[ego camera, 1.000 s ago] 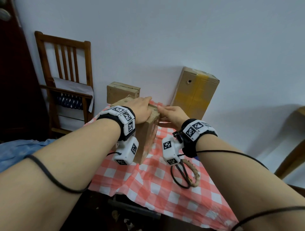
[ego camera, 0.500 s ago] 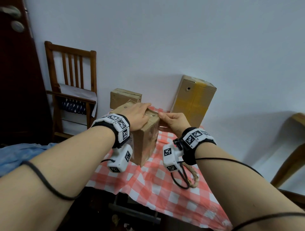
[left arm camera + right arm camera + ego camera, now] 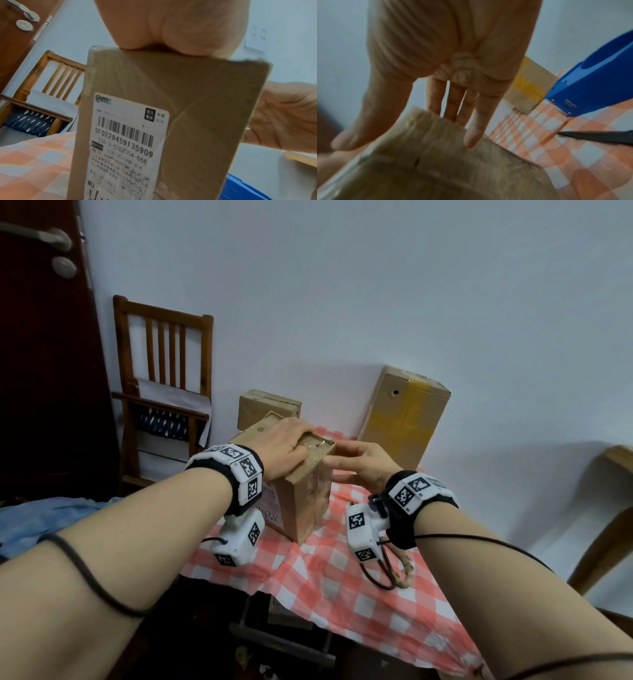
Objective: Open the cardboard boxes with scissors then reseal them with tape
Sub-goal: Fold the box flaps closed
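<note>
A brown cardboard box [image 3: 301,498] stands upright on the checked tablecloth [image 3: 342,587], its shipping label [image 3: 126,135] facing me. My left hand [image 3: 284,445] lies on the box top and presses down, the heel of the palm [image 3: 164,31] on the near edge. My right hand [image 3: 354,463] touches the box's upper right edge with straight fingers [image 3: 453,102], the thumb on the near side. Clear tape shines on the box [image 3: 436,169]. The black scissors [image 3: 385,571] lie on the cloth under my right wrist, and a blue tape dispenser [image 3: 590,86] sits beside them.
A small cardboard box [image 3: 269,407] and a taller box with yellow tape [image 3: 407,419] lean at the wall behind. A wooden chair [image 3: 161,385] and a dark door [image 3: 44,354] are on the left. Another wooden piece [image 3: 613,508] is at the right.
The view has tilted upward. My left hand stays on the box top. My right hand has slipped slightly along the box's upper right edge.
</note>
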The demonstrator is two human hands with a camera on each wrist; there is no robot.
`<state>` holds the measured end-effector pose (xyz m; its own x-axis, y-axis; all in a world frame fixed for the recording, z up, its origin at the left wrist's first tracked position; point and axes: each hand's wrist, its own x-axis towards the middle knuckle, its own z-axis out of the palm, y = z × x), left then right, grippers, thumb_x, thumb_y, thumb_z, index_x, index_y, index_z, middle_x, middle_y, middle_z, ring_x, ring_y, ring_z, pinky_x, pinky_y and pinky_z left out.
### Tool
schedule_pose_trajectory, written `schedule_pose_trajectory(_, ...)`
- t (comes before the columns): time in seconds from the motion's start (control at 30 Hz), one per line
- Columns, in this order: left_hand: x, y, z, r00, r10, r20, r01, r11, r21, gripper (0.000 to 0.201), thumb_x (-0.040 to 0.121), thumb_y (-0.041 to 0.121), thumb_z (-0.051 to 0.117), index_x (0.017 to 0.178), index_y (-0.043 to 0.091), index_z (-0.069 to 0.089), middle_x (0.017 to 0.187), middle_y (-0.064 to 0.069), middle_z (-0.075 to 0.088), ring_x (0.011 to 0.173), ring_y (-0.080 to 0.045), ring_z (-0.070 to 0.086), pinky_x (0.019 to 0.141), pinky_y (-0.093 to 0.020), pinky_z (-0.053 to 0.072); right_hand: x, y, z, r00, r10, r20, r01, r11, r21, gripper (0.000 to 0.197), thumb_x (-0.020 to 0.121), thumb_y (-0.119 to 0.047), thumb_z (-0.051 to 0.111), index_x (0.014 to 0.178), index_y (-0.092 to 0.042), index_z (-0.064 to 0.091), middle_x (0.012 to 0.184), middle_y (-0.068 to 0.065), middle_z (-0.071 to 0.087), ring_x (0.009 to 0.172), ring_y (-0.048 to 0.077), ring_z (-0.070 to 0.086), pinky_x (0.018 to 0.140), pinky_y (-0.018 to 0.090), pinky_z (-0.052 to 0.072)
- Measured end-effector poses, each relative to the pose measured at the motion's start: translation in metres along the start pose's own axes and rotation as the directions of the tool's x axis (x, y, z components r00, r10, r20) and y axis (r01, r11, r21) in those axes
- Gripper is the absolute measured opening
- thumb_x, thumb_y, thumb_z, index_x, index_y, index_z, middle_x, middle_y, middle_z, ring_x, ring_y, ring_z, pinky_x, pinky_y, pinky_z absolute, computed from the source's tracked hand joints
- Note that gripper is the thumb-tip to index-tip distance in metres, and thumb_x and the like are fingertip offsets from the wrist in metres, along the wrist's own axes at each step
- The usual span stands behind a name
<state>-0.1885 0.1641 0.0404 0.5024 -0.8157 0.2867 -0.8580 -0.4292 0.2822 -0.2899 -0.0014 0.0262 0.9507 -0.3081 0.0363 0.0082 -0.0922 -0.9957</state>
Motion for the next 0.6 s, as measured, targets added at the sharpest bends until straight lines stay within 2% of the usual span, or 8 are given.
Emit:
schedule_pose_trajectory(0.1, -0.003, 0.002, -0.002, 0.999, -0.042, -0.008, 0.042, 0.999, 0.027, 0.052, 0.095, 0.051, 0.044, 0.137, 0.021, 0.041, 0.140, 0.001, 0.045, 0.128, -0.016, 0.040, 0.098, -0.027, 0.029, -0.003, -0.003, 0.009, 0.999, -0.052, 0.011, 0.053, 0.983, -0.176, 0.016, 0.075, 0.001, 0.075, 0.089, -0.006, 0.071, 0.078, 0.004, 0.071, 0.077, 0.015, 0.068, 0.072, 0.023, 0.056)
schedule_pose_trajectory(0.2, -0.004, 0.005, -0.007, 0.998, -0.057, -0.015, 0.057, 0.998, -0.004, 0.051, 0.094, 0.053, 0.046, 0.132, 0.020, 0.045, 0.136, -0.001, 0.047, 0.124, -0.017, 0.042, 0.092, -0.024, 0.027, -0.005, -0.005, 0.007, 0.991, -0.088, -0.099, 0.076, 0.990, -0.115, 0.015, 0.077, 0.009, 0.070, 0.081, -0.005, 0.072, 0.070, 0.003, 0.072, 0.073, 0.018, 0.069, 0.075, 0.027, 0.059)
schedule_pose_trajectory(0.27, -0.003, 0.007, -0.008, 0.997, -0.076, 0.034, 0.077, 0.997, -0.026, 0.053, 0.091, 0.057, 0.048, 0.132, 0.023, 0.045, 0.141, -0.002, 0.042, 0.134, -0.018, 0.031, 0.102, -0.028, 0.022, -0.008, -0.007, 0.006, 0.989, -0.056, -0.138, 0.052, 0.998, -0.032, 0.019, 0.079, 0.014, 0.065, 0.077, -0.004, 0.071, 0.065, 0.004, 0.071, 0.069, 0.018, 0.068, 0.073, 0.027, 0.059)
schedule_pose_trajectory(0.33, -0.005, 0.012, -0.008, 0.984, -0.105, 0.142, 0.107, 0.994, -0.003, 0.073, 0.079, 0.070, 0.055, 0.137, 0.030, 0.039, 0.154, 0.002, 0.025, 0.146, -0.018, 0.009, 0.115, -0.045, 0.006, -0.011, -0.008, 0.007, 0.991, -0.031, -0.131, 0.027, 0.999, -0.032, 0.027, 0.079, 0.020, 0.059, 0.075, -0.003, 0.071, 0.064, 0.004, 0.070, 0.067, 0.017, 0.068, 0.070, 0.024, 0.059)
schedule_pose_trajectory(0.37, -0.006, 0.014, -0.008, 0.976, -0.115, 0.183, 0.111, 0.993, 0.030, 0.081, 0.074, 0.070, 0.061, 0.141, 0.033, 0.034, 0.157, 0.003, 0.017, 0.147, -0.017, 0.001, 0.115, -0.051, 0.000, -0.012, -0.008, 0.008, 0.991, -0.025, -0.135, 0.018, 0.999, -0.047, 0.032, 0.078, 0.023, 0.055, 0.075, -0.005, 0.071, 0.064, 0.003, 0.070, 0.067, 0.016, 0.067, 0.069, 0.024, 0.059)
schedule_pose_trajectory(0.4, -0.007, 0.015, -0.007, 0.974, -0.112, 0.197, 0.103, 0.993, 0.055, 0.083, 0.074, 0.063, 0.067, 0.143, 0.033, 0.030, 0.158, 0.003, 0.012, 0.147, -0.017, -0.001, 0.115, -0.052, 0.000, -0.012, -0.009, 0.010, 0.989, -0.021, -0.144, 0.012, 0.998, -0.060, 0.038, 0.076, 0.026, 0.051, 0.073, -0.006, 0.072, 0.063, 0.002, 0.071, 0.066, 0.015, 0.067, 0.068, 0.023, 0.059)
schedule_pose_trajectory(0.5, -0.002, 0.017, -0.011, 0.975, -0.040, 0.217, 0.038, 0.999, 0.010, 0.073, 0.080, 0.030, 0.071, 0.144, 0.026, 0.035, 0.150, -0.002, 0.028, 0.141, -0.019, 0.019, 0.112, -0.035, 0.020, -0.013, -0.008, 0.009, 0.987, -0.010, -0.161, 0.002, 0.999, -0.050, 0.044, 0.072, 0.027, 0.045, 0.074, -0.006, 0.074, 0.065, 0.005, 0.071, 0.064, 0.015, 0.067, 0.069, 0.025, 0.059)
schedule_pose_trajectory(0.6, 0.007, 0.028, -0.016, 0.955, -0.022, 0.296, -0.001, 0.997, 0.078, 0.073, 0.078, 0.025, 0.065, 0.145, 0.033, 0.037, 0.149, 0.004, 0.037, 0.136, -0.017, 0.035, 0.111, -0.033, 0.031, -0.013, -0.006, 0.005, 0.980, 0.020, -0.197, -0.031, 0.998, -0.052, 0.037, 0.072, 0.025, 0.047, 0.076, -0.002, 0.073, 0.066, 0.007, 0.071, 0.069, 0.019, 0.067, 0.070, 0.027, 0.059)
